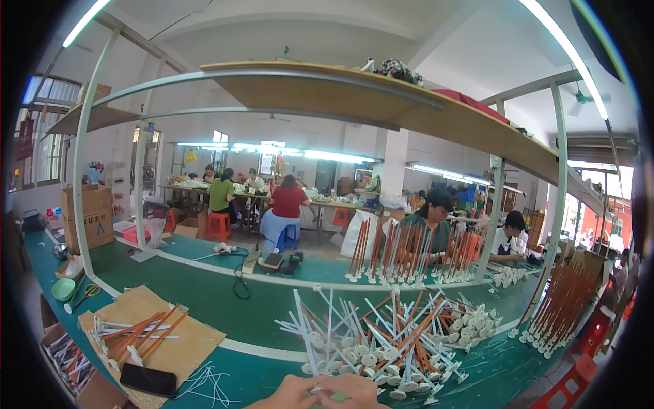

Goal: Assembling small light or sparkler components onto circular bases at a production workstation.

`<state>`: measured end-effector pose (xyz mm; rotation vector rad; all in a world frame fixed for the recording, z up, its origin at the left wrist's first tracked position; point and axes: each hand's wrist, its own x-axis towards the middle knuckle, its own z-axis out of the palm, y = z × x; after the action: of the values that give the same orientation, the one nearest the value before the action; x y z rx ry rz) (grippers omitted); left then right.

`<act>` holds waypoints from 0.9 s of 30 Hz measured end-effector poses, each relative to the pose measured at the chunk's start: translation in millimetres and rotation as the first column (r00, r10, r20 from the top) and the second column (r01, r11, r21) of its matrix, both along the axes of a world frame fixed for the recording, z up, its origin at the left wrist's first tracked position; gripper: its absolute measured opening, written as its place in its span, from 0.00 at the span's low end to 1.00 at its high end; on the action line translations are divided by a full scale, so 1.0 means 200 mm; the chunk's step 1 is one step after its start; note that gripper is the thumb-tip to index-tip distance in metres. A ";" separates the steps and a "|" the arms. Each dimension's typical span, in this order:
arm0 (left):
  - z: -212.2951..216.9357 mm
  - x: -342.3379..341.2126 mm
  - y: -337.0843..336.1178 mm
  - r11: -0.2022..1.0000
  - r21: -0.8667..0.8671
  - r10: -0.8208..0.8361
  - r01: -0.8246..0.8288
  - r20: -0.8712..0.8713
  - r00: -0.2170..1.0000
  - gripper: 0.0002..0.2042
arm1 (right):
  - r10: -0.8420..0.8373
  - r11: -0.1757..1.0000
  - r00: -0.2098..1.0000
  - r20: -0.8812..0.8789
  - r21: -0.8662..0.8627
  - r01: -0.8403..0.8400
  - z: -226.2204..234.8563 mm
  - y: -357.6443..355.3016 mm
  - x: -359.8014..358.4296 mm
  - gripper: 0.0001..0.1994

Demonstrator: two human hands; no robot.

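At the lower edge my left hand (289,391) and my right hand (353,389) are close together, fingers bent and pinched. Between them shows a small pale, greenish bit, too small to name. Just beyond my hands lies a tangled heap of white and orange-brown sticks (409,335) with round cream-coloured bases. To the left, a brown cardboard sheet (194,332) carries a few more white and orange sticks (146,335). A black phone (148,380) rests at the sheet's near edge, beside loose thin white strips (206,383).
Orange sticks stand upright in rows at the far side (415,262) and on the right (562,307). Scissors (87,294) and a green bowl (64,290) lie far left. A shelf (327,82) spans overhead on posts. A co-worker in green (426,228) sits opposite.
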<state>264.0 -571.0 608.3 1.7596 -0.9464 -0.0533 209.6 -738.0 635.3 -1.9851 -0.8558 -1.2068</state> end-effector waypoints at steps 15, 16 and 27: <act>-0.12 -0.05 0.00 0.996 -0.067 0.081 -0.062 0.329 0.941 0.19 | 0.054 0.998 0.965 -0.257 0.039 -0.046 -0.17 -0.05 0.00 0.10; -0.10 -0.05 0.00 0.996 -0.060 0.078 -0.062 0.322 0.943 0.19 | 0.055 0.998 0.963 -0.264 0.047 -0.045 -0.17 -0.05 -0.01 0.10; -0.07 0.01 0.03 0.991 -0.083 0.124 -0.107 0.233 0.965 0.12 | -0.003 0.988 0.752 -0.659 0.112 0.102 -0.14 -0.12 -0.02 0.10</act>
<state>267.0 -564.2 594.2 1.7795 -1.0019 0.2686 206.3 -761.4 607.2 -2.1042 -0.3350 -0.4829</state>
